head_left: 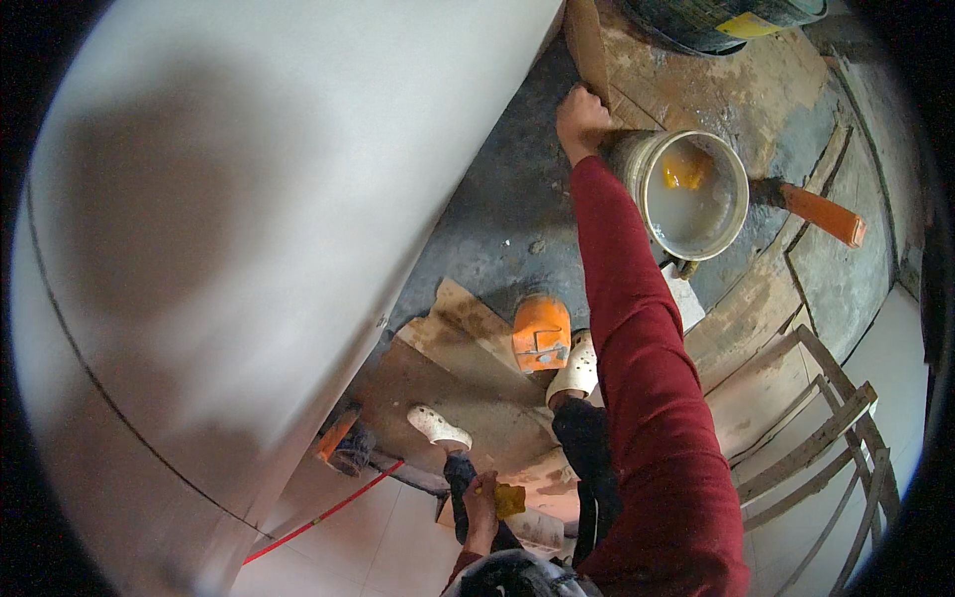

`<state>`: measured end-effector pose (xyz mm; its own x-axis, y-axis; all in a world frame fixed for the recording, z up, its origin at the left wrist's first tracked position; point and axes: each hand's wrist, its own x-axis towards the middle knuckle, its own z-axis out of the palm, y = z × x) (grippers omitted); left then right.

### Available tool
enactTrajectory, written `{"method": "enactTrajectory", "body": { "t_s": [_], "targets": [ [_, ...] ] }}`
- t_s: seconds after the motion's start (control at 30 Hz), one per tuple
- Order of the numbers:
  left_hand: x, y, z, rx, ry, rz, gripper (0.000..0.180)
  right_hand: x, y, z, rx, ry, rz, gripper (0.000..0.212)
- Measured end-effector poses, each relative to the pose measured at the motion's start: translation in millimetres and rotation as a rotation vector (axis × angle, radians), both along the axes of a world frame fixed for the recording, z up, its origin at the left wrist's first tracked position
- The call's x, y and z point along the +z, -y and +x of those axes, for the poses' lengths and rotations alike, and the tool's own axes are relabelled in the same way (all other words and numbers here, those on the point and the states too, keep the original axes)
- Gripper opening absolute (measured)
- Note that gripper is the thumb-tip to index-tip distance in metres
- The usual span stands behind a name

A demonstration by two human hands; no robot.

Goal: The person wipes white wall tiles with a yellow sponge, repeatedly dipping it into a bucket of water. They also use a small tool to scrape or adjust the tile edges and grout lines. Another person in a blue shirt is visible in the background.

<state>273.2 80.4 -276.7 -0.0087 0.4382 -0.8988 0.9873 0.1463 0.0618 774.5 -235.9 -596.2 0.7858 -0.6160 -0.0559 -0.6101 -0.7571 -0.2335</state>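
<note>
Sponge (510, 499), one, in left hand (481, 505), one pale bucket (629, 161)

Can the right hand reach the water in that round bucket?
Probably yes. The right hand is close beside the bucket, which has no lid on, so nothing seems to block the way to the cloudy water.

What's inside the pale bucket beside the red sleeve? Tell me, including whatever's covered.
The bucket holds cloudy liquid and a yellow-orange object, possibly a sponge. The liquid hides the bottom and anything lying deeper.
</note>
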Motion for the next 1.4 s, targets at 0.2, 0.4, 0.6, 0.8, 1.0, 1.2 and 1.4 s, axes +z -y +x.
{"method": "enactTrajectory", "body": {
  "t_s": [0.2, 0.4, 0.6, 0.8, 1.0, 1.2, 1.4],
  "targets": [
    [7.9, 18.4, 14.3, -0.161, 0.007, -0.101, 0.026, 69.2, -48.9, -84.0, 0.427, 0.467, 0.434, 0.016],
    [57.4, -5.8, 49.9, -0.590, 0.153, -0.225, 0.028, 200.8, -61.7, -252.8, 0.448, 0.133, 0.655, 0.027],
    [115.0, -79.5, 88.0, -0.701, 0.279, -0.169, 0.043, 358.6, -124.6, -309.2, -0.104, 0.053, 1.222, 0.020],
    [185.0, -160.7, 83.8, -0.596, 0.557, -0.229, 0.037, 571.6, -235.4, -303.5, 0.168, 0.456, 1.249, 0.021],
    [300.1, -234.3, 79.4, -0.795, 0.905, -0.179, 0.023, 742.2, -341.1, -300.0, 0.184, 0.691, 1.675, 0.023],
    [385.2, -281.3, 87.7, -0.748, 1.125, 0.022, 0.020, 793.7, -386.9, -273.9, 0.017, 0.734, 1.691, 0.023],
    [423.0, -283.4, 124.2, -0.409, 1.440, -0.001, 0.025, 794.5, -403.4, -260.8, -0.055, 0.792, 1.459, 0.025]
  ]
}}
